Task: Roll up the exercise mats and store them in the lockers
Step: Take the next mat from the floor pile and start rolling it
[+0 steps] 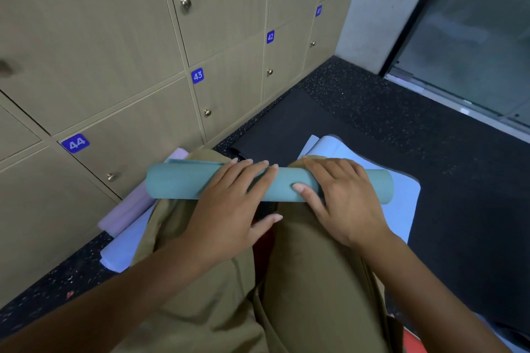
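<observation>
On our far left stands the wall of wooden lockers (120, 46), all their doors closed, each with a small round brass knob; blue tags on them read 44 (75, 143), then 43 (197, 75), 42 (270, 36) and, farthest off and hard to read, what looks like 41 (318, 10). At the foot of the lockers, on the dark speckled floor (372, 106), lies a pink mat (130, 209), folded or loosely rolled, right against the locker base. Beside it a pale blue mat (126, 243) lies flat under our knees and shows again on the right. We kneel in khaki trousers (309, 266), and across our knees lies the green mat (177, 180), rolled into a tube that runs from left to right, with its loose edge showing along the top at the left end. Our left hand (229, 203) lies over the middle of the roll, fingers straight and pressing flat on it, thumb spread out below the tube and not gripping. Our right hand (341, 195) grasps the roll just beside the left, fingers curved over the top and the thumb wrapped round the near side. Beyond our knees a black mat (281, 129) lies flat on the floor. On the far right a dark-framed glass door (473, 37) meets a white wall.
</observation>
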Available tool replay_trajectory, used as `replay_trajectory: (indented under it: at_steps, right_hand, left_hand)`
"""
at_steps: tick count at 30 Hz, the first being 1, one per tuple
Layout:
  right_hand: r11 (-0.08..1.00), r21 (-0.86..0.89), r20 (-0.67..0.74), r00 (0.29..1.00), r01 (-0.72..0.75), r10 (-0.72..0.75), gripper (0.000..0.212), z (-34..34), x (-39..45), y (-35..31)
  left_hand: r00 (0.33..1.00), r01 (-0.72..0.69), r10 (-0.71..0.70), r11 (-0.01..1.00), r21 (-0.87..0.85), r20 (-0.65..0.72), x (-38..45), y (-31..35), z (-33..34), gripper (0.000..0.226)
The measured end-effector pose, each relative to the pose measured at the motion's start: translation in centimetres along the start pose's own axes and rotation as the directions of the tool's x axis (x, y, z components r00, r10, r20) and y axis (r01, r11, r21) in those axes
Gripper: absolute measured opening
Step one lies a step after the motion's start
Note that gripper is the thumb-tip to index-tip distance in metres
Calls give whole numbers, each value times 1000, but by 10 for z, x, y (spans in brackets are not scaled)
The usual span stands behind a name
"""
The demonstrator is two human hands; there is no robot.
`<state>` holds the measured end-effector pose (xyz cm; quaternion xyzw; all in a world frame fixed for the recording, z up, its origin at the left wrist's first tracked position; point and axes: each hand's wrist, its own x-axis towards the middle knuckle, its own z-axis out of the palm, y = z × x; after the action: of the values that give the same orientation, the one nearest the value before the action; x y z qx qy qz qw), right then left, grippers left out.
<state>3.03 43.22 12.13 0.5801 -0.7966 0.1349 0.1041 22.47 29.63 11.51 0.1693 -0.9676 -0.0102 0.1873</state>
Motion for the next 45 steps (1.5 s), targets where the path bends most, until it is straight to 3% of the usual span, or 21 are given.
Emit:
replay_trajectory:
  at_steps: [9, 12, 17, 25, 30, 35, 41, 45]
  right_hand:
    - [1000, -9, -118, 993, -16, 15, 58, -2, -10, 11]
    - [999, 4, -108, 994, -32, 33, 59, 7, -7, 16]
    - [997, 72, -68, 997, -30, 35, 60, 15, 5, 26]
    - [991, 104, 83, 994, -84, 75, 67, 17, 33, 39]
    - [989, 92, 127, 986, -117, 105, 76, 12, 47, 44]
    - [957, 154, 126, 965, -247, 229, 68, 6, 46, 54]
    - [917, 200, -83, 927, -345, 367, 64, -6, 27, 75]
    - [767, 462, -67, 846, -444, 530, 48, -23, 26, 95]
  left_hand:
    - [999, 6, -4, 999, 39, -41, 34, -25, 20, 80]
    - [1000, -6, 5, 998, 68, 12, 46, -31, 19, 79]
    - [992, -12, 7, 999, 37, 129, 61, -40, 15, 84]
    - [993, -81, 84, 996, 35, -85, 69, -19, 26, 68]
    - [997, -77, 77, 996, 52, -2, 86, -25, 38, 80]
    - [982, -191, 191, 978, 83, 10, 107, -32, 45, 73]
    - [963, -263, 262, 964, 25, 59, 132, -40, 46, 78]
    - [972, -205, 206, 979, -17, 114, 140, -41, 46, 85]
